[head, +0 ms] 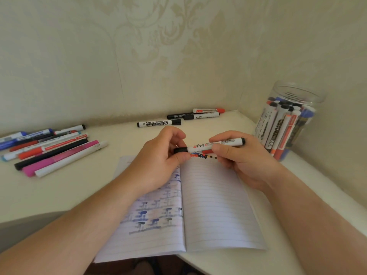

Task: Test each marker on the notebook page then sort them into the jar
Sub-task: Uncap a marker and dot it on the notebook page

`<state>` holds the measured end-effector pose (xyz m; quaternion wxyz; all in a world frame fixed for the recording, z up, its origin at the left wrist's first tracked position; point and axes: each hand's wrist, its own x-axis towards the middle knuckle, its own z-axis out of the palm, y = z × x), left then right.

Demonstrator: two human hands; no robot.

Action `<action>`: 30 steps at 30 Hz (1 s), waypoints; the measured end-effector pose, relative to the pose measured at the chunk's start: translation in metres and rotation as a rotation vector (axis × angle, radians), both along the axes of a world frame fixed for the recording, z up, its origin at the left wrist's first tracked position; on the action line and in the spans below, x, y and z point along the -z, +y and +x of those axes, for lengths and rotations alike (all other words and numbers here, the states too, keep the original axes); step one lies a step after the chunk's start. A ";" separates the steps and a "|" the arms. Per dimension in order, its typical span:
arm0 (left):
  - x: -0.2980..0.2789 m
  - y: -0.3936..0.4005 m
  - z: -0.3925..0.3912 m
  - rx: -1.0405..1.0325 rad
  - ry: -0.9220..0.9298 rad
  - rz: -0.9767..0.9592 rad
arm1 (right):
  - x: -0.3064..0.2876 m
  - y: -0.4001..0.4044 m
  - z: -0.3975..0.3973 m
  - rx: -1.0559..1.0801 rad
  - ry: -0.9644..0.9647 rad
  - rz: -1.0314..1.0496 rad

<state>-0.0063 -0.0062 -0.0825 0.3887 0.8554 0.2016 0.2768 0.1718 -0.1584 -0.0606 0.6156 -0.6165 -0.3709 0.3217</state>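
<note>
my left hand (158,153) fingers pinching the black cap (181,150) of a whiteboard marker (210,146), my right hand (238,155) fingers curled round its barrel, above the open notebook (214,205) near the surface's front edge, jar (288,124) of markers at the right back corner

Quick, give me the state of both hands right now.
Left hand: pinches the black cap of the marker.
Right hand: grips the marker's barrel, over the notebook.
</note>
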 end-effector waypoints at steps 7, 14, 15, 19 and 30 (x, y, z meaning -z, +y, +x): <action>-0.001 0.007 0.000 -0.016 -0.069 -0.177 | 0.000 -0.004 -0.006 -0.047 -0.132 0.002; -0.003 0.012 0.003 0.015 -0.286 -0.576 | 0.003 -0.005 -0.016 -0.020 -0.921 -0.040; -0.004 0.012 0.003 0.013 -0.296 -0.588 | 0.004 -0.004 -0.017 -0.030 -0.972 -0.034; -0.002 0.012 0.005 -0.009 -0.296 -0.545 | 0.007 0.000 -0.023 -0.047 -1.014 -0.024; 0.001 0.012 0.002 0.061 -0.114 -0.393 | -0.015 0.001 -0.035 0.149 -0.379 0.057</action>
